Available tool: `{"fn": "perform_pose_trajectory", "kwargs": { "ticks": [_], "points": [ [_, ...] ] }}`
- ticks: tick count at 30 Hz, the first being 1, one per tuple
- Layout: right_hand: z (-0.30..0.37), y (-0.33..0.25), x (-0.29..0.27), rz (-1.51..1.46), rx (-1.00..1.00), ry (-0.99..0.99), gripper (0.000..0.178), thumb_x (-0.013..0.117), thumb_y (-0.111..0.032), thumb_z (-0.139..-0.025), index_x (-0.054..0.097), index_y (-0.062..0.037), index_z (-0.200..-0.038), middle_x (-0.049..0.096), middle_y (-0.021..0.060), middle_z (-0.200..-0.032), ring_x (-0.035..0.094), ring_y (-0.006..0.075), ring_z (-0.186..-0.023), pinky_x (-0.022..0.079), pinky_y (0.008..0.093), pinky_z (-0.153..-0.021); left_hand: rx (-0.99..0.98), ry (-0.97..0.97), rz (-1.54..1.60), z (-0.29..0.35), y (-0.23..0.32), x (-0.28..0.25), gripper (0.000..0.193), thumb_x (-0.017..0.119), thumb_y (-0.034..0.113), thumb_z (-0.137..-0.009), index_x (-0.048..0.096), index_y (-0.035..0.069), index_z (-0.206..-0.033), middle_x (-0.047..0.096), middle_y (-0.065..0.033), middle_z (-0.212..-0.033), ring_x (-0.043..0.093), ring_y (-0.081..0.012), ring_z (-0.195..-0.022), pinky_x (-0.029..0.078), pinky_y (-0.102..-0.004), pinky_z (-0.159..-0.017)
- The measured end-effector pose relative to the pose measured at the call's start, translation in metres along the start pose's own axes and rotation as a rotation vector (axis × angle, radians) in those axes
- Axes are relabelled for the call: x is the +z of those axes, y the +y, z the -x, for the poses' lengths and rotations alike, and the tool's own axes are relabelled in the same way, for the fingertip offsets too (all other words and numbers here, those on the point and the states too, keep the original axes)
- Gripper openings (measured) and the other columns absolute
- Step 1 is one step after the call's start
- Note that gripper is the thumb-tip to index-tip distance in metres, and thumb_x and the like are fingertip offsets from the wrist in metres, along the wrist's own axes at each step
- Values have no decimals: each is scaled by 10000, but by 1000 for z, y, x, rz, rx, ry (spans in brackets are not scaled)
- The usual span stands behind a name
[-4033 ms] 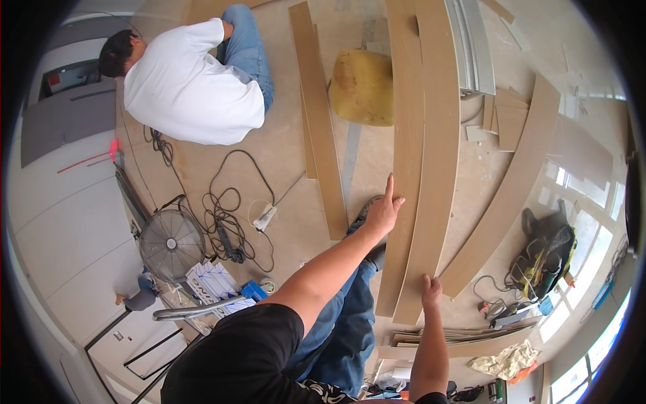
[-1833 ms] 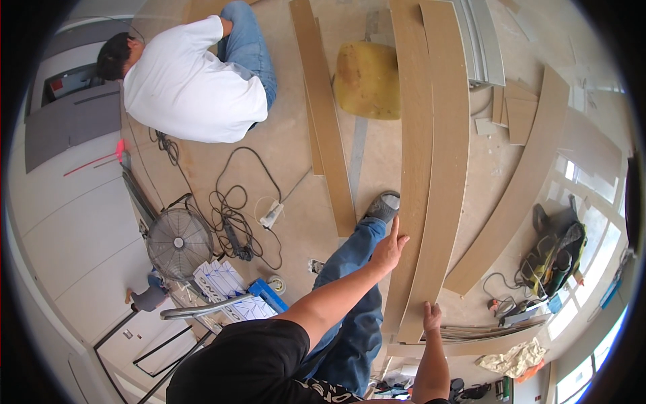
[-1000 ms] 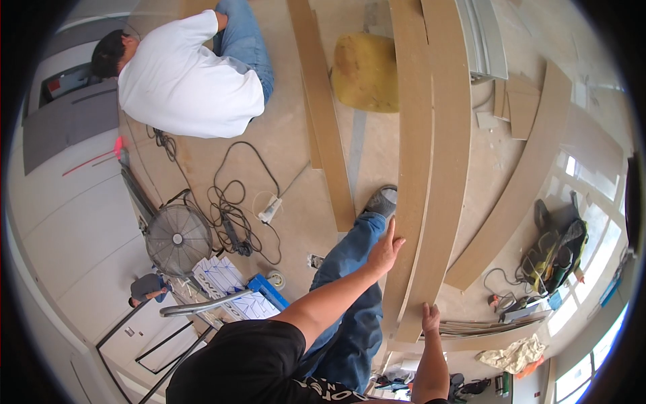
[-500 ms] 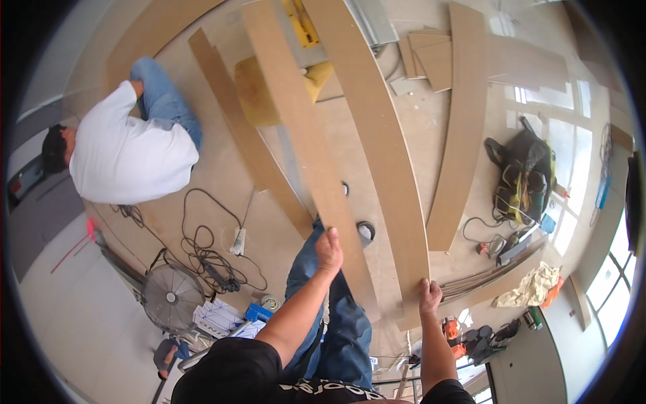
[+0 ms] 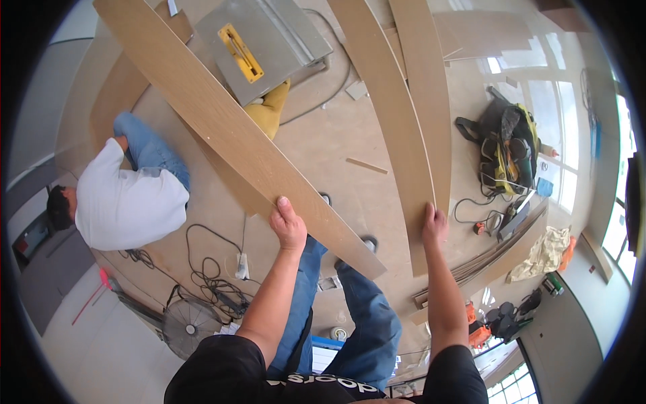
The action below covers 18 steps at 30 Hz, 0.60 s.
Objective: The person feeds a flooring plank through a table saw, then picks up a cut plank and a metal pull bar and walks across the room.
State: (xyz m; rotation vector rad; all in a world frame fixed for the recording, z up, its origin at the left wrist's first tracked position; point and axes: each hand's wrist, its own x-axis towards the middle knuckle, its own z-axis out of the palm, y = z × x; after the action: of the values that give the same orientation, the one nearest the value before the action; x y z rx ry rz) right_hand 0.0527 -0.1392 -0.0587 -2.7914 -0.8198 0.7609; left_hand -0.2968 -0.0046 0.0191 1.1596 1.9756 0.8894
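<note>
A long light-brown plank (image 5: 229, 138) slants from the far left to just before my legs. My left hand (image 5: 289, 223) grips its edge with the thumb on the upper face. On the right, my right hand (image 5: 435, 224) is closed on the near end of a second plank (image 5: 383, 81), its thumb along the edge. That plank runs away from me toward the far side. Beneath and beside it, another plank (image 5: 431, 74) lies on the floor. Under the left plank, part of a further board (image 5: 232, 178) shows on the floor.
A grey table saw (image 5: 269, 40) with a yellow insert stands far ahead. A person in a white shirt (image 5: 131, 198) sits at left. Cables (image 5: 208, 276) and a fan (image 5: 190, 328) lie nearer. A tool bag (image 5: 508, 145) and stacked strips (image 5: 484, 259) are at right. A thin offcut (image 5: 367, 165) lies mid-floor.
The left plank has swung so its far end points further left, with my left hand moving left and slightly away. My right hand and its plank have moved away from me. The saw shows more fully.
</note>
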Motion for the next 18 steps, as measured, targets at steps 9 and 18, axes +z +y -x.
{"fn": "perform_pose_trajectory", "kwargs": {
  "ticks": [9,18],
  "points": [
    [-121,-74,125,-10,141,-167,653,431,-652,-954,705,-64,-1032,698,213,-1085,645,402,-1069,502,485,-923,292,67,121,-77,0,66,451,436,328,-1071,612,-68,-944,645,-192,-812,578,-299,-740,477,-406,-694],
    [-85,-65,174,-995,-539,-488,493,540,-399,-1029,549,-3,-1322,656,135,-1173,607,206,-1089,477,352,-969,496,-46,398,-127,41,126,525,399,394,-1085,629,-72,-1010,656,-105,-927,567,-201,-867,483,-336,-823]
  ]
}}
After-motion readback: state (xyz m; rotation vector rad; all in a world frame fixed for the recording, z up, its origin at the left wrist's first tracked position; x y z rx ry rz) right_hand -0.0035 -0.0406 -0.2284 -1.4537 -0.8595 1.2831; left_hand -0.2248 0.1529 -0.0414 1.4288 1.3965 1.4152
